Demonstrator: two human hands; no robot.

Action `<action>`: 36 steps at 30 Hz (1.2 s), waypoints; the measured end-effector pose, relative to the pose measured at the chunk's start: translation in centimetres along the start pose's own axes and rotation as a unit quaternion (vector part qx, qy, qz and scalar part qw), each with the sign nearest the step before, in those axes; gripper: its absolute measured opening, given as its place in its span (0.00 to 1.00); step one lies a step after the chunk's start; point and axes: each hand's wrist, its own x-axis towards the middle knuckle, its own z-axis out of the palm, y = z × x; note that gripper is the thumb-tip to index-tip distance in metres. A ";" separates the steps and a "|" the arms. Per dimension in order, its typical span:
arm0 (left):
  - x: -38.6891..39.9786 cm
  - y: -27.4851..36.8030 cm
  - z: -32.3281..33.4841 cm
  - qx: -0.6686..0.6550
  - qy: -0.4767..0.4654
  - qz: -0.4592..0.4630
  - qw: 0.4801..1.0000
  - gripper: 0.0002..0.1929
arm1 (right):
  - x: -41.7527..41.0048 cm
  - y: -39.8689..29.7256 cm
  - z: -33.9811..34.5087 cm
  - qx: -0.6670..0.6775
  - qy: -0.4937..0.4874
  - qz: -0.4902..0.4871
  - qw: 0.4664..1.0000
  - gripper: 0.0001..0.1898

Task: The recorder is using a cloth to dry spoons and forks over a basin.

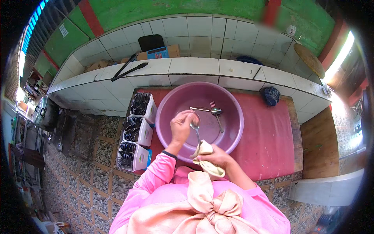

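Over the near part of a purple plastic basin (163, 122), my left hand (179, 125) pinches the bowl end of a metal spoon (198, 134). The spoon's handle runs down into a folded pale-yellow cloth (206, 148), which my right hand (217, 158) grips at the basin's near rim. My left fingers partly cover the spoon's bowl. On the basin floor, a fork (219, 121) lies under the bowl of another spoon (216, 111); they cross each other.
Three white plastic containers of cutlery (152, 109) line the left of the red-covered table (263, 140). A crumpled dark cloth (271, 96) sits at its back right. Black tongs (128, 71) rest on the tiled ledge (192, 65) behind, near a cardboard box (173, 50).
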 end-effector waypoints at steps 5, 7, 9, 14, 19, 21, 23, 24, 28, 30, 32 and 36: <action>-1.1 0.0 0.4 -0.157 -0.005 -0.145 0.977 0.08 | 0.3 0.5 0.5 0.069 0.046 0.008 0.997 0.10; -2.5 1.8 1.4 -0.227 -0.064 -0.325 0.916 0.08 | 0.5 0.9 -0.2 0.046 0.067 -0.001 0.997 0.09; -3.1 0.8 1.6 -0.227 -0.103 -0.340 0.907 0.09 | 0.7 0.9 -0.6 -0.009 0.101 -0.013 0.995 0.09; -1.9 0.7 0.6 -0.261 -0.015 -0.300 0.917 0.10 | -0.4 -0.4 0.3 -0.093 0.047 -0.001 0.995 0.09; -0.4 1.3 -1.7 -0.151 -0.024 -0.250 0.956 0.10 | -1.8 -0.5 -2.2 0.005 0.128 -0.021 0.991 0.10; -2.1 1.9 -1.0 -0.127 -0.085 -0.272 0.950 0.10 | -1.6 -0.2 -4.3 0.134 0.201 -0.074 0.968 0.11; -4.1 1.7 0.5 -0.086 -0.161 -0.302 0.936 0.09 | -1.3 0.0 -5.4 0.260 0.160 -0.104 0.946 0.14; -4.8 1.6 1.1 -0.070 -0.185 -0.313 0.929 0.09 | -1.0 -0.4 -4.7 0.240 0.167 -0.129 0.948 0.17; -7.0 0.9 1.4 0.134 -0.256 -0.135 0.948 0.09 | 1.2 0.7 -3.5 0.037 0.166 -0.170 0.971 0.21; -7.3 0.7 1.0 0.126 -0.269 -0.157 0.942 0.09 | 1.0 0.2 -3.4 0.023 0.177 -0.148 0.973 0.19; -7.7 0.5 0.6 0.151 -0.266 -0.119 0.945 0.09 | 1.1 0.0 -3.5 -0.017 0.181 -0.143 0.973 0.14; -7.4 1.8 0.0 0.188 -0.263 -0.093 0.942 0.08 | 0.6 -1.0 -4.6 -0.085 0.198 -0.140 0.966 0.10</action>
